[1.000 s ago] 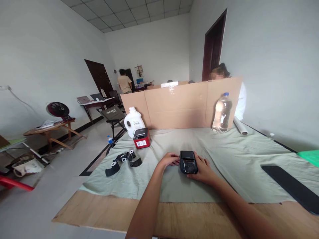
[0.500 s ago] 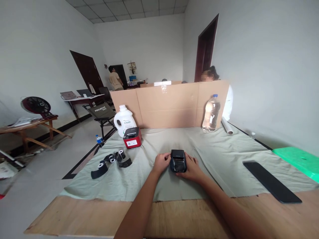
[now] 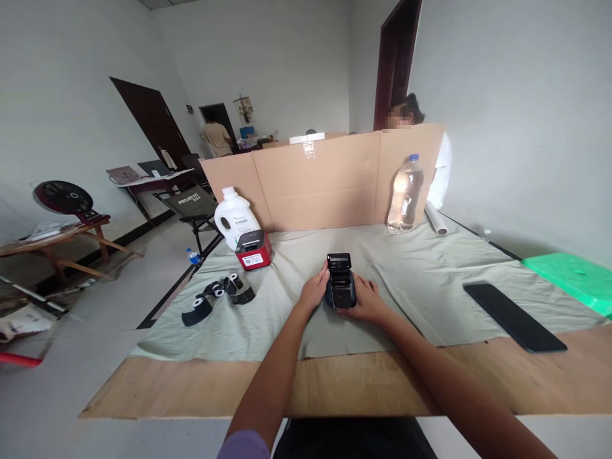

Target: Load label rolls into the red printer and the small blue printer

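Observation:
A small black portable printer (image 3: 340,290) sits on the grey-green cloth (image 3: 430,280) in the middle of the table. Its lid stands up at the far side. My left hand (image 3: 314,291) grips its left side. My right hand (image 3: 366,301) holds its right side and near edge. Several black ribbon rolls (image 3: 217,299) lie on the cloth to the left. A red and black printer (image 3: 253,249) stands farther back on the left.
A white jug (image 3: 234,217), a clear water bottle (image 3: 405,194) and a white roll (image 3: 435,218) stand before a cardboard screen (image 3: 325,182). A black slab (image 3: 514,307) and green board (image 3: 574,277) lie at right. One person sits behind the screen; another stands far back.
The black printer's lid, shut before, now stands open. Both hands stay on its sides. The camera has tilted down, showing the table's near edge.

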Demonstrator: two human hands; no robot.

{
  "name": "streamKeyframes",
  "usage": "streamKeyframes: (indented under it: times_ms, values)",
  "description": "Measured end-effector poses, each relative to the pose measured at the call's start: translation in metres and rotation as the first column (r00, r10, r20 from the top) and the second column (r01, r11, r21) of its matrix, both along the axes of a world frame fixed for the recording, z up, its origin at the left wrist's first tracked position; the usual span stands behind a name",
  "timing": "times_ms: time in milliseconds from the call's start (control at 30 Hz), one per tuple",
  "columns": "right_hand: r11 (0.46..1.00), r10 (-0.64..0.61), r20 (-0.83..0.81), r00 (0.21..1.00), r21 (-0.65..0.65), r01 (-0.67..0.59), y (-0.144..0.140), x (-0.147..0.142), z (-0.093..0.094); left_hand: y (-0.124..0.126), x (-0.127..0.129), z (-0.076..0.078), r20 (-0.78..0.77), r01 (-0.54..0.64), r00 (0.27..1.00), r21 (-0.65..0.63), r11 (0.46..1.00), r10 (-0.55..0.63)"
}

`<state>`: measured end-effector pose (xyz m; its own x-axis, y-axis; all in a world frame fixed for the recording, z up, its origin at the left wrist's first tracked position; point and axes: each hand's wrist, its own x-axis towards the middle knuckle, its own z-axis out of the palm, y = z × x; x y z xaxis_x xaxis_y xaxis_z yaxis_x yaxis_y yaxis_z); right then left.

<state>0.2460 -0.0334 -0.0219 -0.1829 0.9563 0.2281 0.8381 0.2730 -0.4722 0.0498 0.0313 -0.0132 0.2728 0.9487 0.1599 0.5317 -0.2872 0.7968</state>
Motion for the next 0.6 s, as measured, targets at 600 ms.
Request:
streamKeyframes:
  times_ms: [600]
  values:
    - [1.0,-0.014,-0.002,1.0,-0.018,0.014,0.004,0.002,-0.003,0.037,0.061,0.089,-0.851,0.346,0.472,-0.063,0.936,-0.231]
